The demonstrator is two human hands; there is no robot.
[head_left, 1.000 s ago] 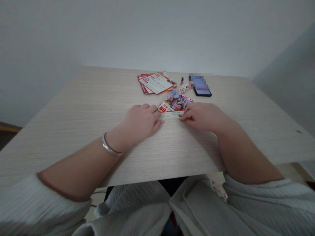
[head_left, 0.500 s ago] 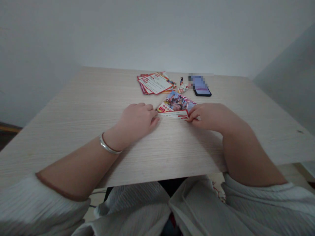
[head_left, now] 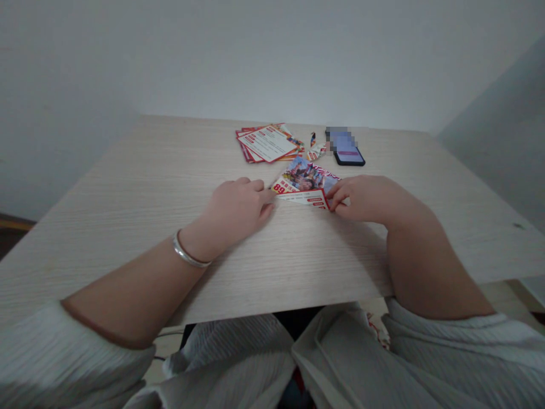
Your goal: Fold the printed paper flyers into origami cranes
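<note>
- Across the whole background, a plain pale wall (head_left: 272, 62), darker in a slanting area at the right.
- In front of it, a broad table (head_left: 140, 170) with fine, pale wood grain.
- Along the bottom, a loose, ribbed grey garment (head_left: 238, 352), with wide sleeves (head_left: 72, 355) reaching to about the elbows.
- From the left, over the table, a bare forearm and the left hand (head_left: 236, 207), palm down, with fingertips at the left corner of a folded card (head_left: 306, 175); pinching or merely pressing, cannot tell.
- From the right, the right hand (head_left: 366, 199), bent in at the wrist, with thumb and fingertips close together in a narrow grip on the lower right corner of the same card.
- Beyond the hands, near the wall, a loosely fanned pile of cards (head_left: 270, 143), red-edged, with white and lines of print uppermost.
- Between the two hands, flat on the table, the folded card: colourful picture, "89" in red at the left, white printed flap along the near side.
- Right of the pile, a dark-edged phone (head_left: 349, 153), screen lit, partly pixelated.
- Around the left wrist, a silvery bracelet (head_left: 186, 254).
- Between pile and phone, just beyond the folded card, a small crumpled printed scrap (head_left: 315, 151).
</note>
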